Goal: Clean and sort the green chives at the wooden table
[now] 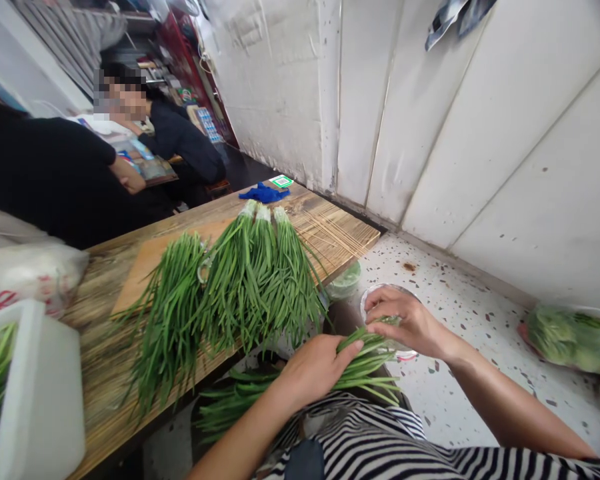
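Observation:
My left hand [316,365] is closed around a bunch of green garlic chives [367,373] above my lap, its thumb lying over the stalks. At the upper ends of that bunch, my right hand [405,319] has its fingers bent in a pinch; what sits between the fingertips is too small to make out. The long leaves of the chives trail to the left under my left forearm. Behind my right hand is a round, clear-rimmed container [367,297], partly hidden. Several tied bundles of chives [265,267] lie on the wooden table [97,360], leaves hanging over its edge.
Thin wooden skewers [337,233], a blue cloth [264,193] and a green-edged card [281,181] lie at the table's far end. A white foam box [55,393] with greens stands at left beside a plastic bag [35,270]. Bagged vegetables [570,337] rest on the floor. Two people sit beyond.

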### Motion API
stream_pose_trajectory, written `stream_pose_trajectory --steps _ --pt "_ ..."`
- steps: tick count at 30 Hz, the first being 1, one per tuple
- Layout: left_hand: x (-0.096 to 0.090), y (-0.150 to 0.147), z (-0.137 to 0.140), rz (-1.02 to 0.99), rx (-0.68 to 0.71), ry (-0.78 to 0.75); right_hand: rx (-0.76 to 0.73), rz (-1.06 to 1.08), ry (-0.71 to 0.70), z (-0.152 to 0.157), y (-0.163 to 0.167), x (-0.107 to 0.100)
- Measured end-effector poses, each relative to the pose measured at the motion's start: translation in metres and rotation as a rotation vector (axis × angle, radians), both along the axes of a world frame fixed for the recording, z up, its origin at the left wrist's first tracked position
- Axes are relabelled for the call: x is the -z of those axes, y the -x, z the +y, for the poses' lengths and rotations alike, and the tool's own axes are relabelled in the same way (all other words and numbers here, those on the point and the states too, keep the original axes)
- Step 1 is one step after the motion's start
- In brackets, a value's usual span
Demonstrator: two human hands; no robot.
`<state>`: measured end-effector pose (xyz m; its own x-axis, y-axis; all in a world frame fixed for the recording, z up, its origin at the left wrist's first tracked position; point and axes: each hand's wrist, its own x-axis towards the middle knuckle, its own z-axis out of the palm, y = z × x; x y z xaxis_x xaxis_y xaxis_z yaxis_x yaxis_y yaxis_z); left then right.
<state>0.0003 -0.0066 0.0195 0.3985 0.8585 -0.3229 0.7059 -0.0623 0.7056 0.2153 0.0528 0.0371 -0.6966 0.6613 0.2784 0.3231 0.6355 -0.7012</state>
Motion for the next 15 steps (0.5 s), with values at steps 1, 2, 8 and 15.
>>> stream_pose_trajectory --steps 1,2,8,15 --pt "-0.0002 0.0001 -0.0001 -0.003 0.002 -0.001 -0.004 0.011 0.015 0.0008 0.0007 0.0003" --pt "-0.0003 0.0003 -0.0001 -0.007 0.006 0.001 -0.015 0.022 0.034 0.0018 0.0009 0.0001" --pt "0.0023 0.0015 0.0004 -0.027 0.006 0.028 -0.057 0.011 0.053 0.0076 -0.005 -0.0024" --pt "0.0067 0.0016 -0.0008 -0.035 0.013 0.026 -0.092 0.001 0.086 0.0041 -0.0043 -0.0015"
